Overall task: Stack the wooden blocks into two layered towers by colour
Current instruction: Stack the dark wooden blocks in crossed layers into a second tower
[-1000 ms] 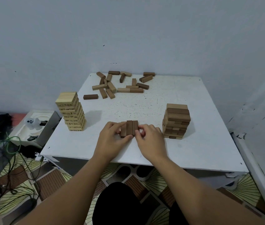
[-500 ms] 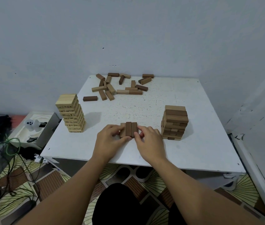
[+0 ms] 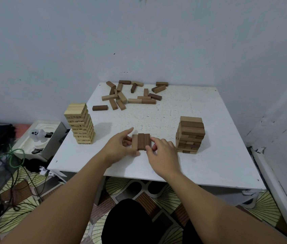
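Three brown blocks [image 3: 141, 141] lie side by side as one flat row near the front of the white table [image 3: 209, 164]. My left hand [image 3: 119, 148] pinches the row's left side, thumb at the near end, index finger pointing out. My right hand [image 3: 163, 152] pinches its right side with curled fingers. A tall light-wood tower [image 3: 80, 123] stands at the table's left edge. A shorter brown tower [image 3: 190, 135] stands to the right of my hands.
Several loose brown and tan blocks [image 3: 132, 95] lie scattered at the table's far side by the wall. Left of the table sit a white tray with small objects [image 3: 39, 138] and green cables [image 3: 14, 159] on the patterned floor.
Both hands stay at the row of three blocks. My left index finger has lifted and straightened away from the row, and the fingers have shifted slightly along its sides.
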`<action>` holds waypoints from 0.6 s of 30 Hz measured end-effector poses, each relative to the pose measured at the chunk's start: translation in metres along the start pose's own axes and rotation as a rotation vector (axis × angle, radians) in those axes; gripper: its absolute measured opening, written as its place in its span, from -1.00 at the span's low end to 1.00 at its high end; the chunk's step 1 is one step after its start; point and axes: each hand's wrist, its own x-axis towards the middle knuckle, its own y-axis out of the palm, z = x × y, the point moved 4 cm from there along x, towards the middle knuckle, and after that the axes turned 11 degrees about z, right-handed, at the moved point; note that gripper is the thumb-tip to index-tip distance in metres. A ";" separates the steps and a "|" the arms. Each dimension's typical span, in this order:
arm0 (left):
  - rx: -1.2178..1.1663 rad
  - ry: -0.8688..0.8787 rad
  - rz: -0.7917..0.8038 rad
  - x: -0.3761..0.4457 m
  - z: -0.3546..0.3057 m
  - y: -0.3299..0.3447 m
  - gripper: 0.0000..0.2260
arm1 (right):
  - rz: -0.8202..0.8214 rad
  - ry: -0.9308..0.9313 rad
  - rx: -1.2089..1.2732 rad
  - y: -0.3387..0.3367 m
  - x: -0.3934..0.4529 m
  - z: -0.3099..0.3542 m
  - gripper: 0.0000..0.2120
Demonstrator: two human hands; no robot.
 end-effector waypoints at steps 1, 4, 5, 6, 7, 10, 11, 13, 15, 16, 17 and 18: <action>0.023 -0.006 0.008 0.001 -0.001 0.001 -0.12 | 0.015 -0.001 0.004 0.000 0.000 0.000 -0.58; 0.048 -0.017 0.022 0.002 -0.003 0.004 -0.16 | 0.040 -0.006 0.010 -0.001 -0.001 0.000 -0.57; 0.052 -0.025 0.032 0.003 -0.004 0.003 -0.15 | 0.047 -0.005 0.013 -0.002 -0.001 0.000 -0.57; 0.055 -0.035 0.045 0.005 -0.005 0.002 -0.14 | 0.055 -0.004 0.014 -0.002 0.000 0.000 -0.56; 0.058 -0.047 0.060 0.006 -0.006 0.002 -0.14 | 0.065 -0.004 0.014 -0.002 0.000 0.000 -0.56; 0.084 -0.080 0.095 0.010 -0.011 0.002 -0.19 | 0.078 -0.004 0.018 -0.003 0.001 -0.001 -0.55; 0.089 -0.085 0.104 0.011 -0.012 0.002 -0.21 | 0.080 -0.003 0.023 -0.003 0.002 -0.002 -0.55; 0.088 -0.091 0.109 0.013 -0.013 0.002 -0.25 | 0.085 -0.003 0.026 -0.002 0.003 -0.002 -0.55; 0.086 -0.094 0.105 0.014 -0.013 0.001 -0.29 | 0.089 -0.004 0.023 -0.002 0.003 -0.002 -0.56; 0.086 -0.091 0.101 0.013 -0.013 0.001 -0.30 | 0.090 -0.005 0.022 -0.003 0.003 -0.002 -0.56; 0.087 -0.085 0.098 0.013 -0.012 0.001 -0.32 | 0.092 -0.006 0.020 -0.003 0.004 -0.002 -0.56; 0.088 -0.079 0.094 0.012 -0.012 0.002 -0.33 | 0.096 -0.006 0.016 -0.003 0.003 -0.002 -0.56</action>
